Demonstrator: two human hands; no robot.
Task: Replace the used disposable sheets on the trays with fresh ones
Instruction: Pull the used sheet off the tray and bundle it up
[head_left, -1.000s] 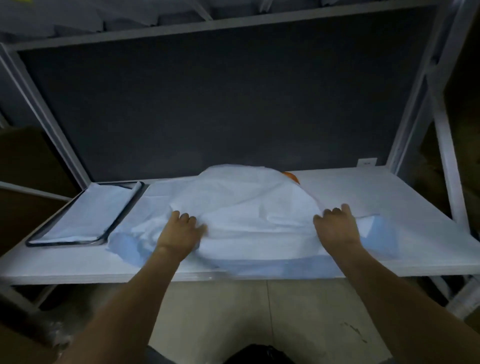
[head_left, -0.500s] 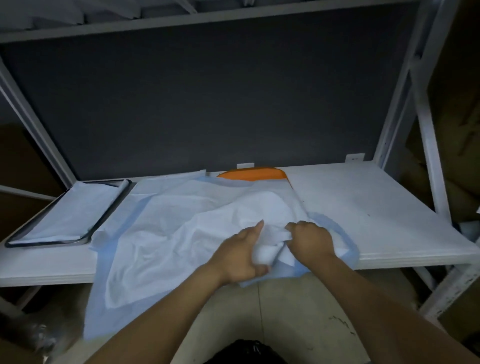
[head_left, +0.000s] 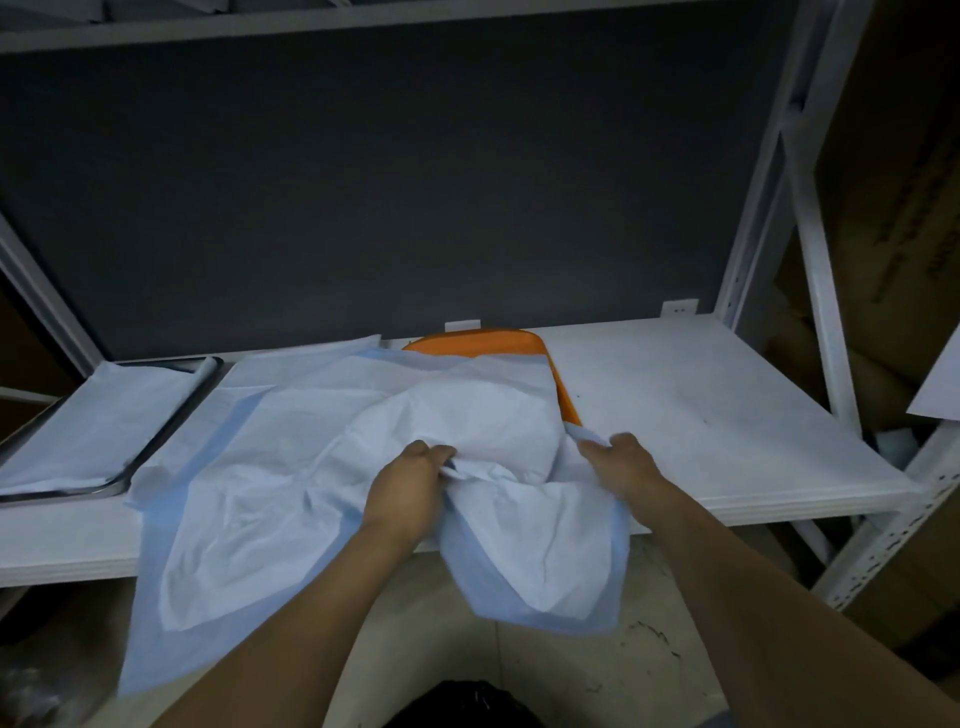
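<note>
We see a white bench (head_left: 701, 395) backed by a dark grey panel (head_left: 389, 197), held in a white metal frame (head_left: 810, 260). Cardboard boxes (head_left: 893, 208) stand to the right of it. Below lies a pale, scuffed floor (head_left: 597, 675), with something black (head_left: 462, 706) at the bottom edge

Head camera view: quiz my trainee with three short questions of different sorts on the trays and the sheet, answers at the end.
1. True or false: the orange tray lies fully uncovered.
2. Fill in: the metal tray sits to the orange tray's ____.
3. What do the left grip and right grip hold? A) the blue-edged sheet B) the metal tray's rim C) nothing

Key: 1 false, the sheet covers most of it. 2 left. 3 A, both clutch the crumpled sheet.
</note>
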